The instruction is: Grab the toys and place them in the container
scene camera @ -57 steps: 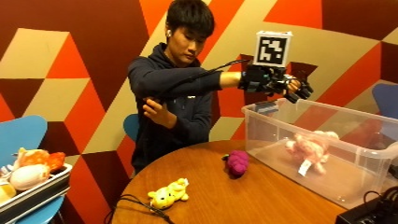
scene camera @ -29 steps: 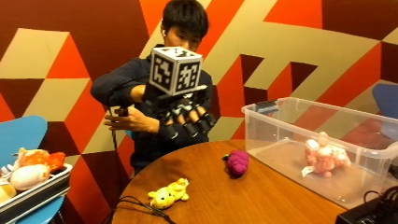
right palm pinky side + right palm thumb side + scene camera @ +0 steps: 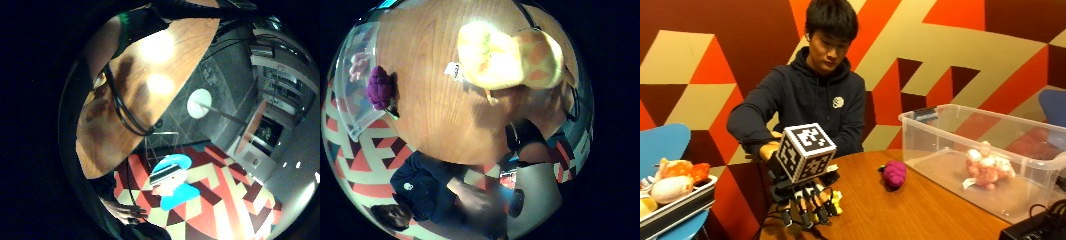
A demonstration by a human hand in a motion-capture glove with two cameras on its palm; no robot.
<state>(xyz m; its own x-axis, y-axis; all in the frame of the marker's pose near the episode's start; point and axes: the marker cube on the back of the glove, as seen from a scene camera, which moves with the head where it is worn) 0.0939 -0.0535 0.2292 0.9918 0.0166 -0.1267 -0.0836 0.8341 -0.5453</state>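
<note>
On the round wooden table point(image 3: 919, 210), landmark is the clear plastic storage container point(image 3: 986, 155) at its far side; gloved right hand point(image 3: 806, 202) hangs at the table edge well apart from the container, fingers point(image 3: 818, 204) pointing down and only slightly bent, spread over the yellow plush toy point(image 3: 834, 202); toy peeks out just behind the fingertips; nothing gripped that I can see, contact cannot be told; purple fuzzy plush toy point(image 3: 893, 173) lies just beside the container's near wall, outside it; pink plush toy point(image 3: 987, 167) already sits inside the container.

Risks, as judgement: yellow toy is soft and close to the table edge, so a closing hand that catches only an ear or tag could let it slip off to the floor; black cable point(image 3: 125, 112) runs across the wood nearby and could snag fingers or drag with the toy; carry toward the container passes over the purple toy, could knock it.

Views: thumb-side palm view shows the yellow toy point(image 3: 505, 57) whole, with orange patches and a white tag, mostly hidden in the outside view; little-finger view shows only bare wood and cable, no toy.
</note>
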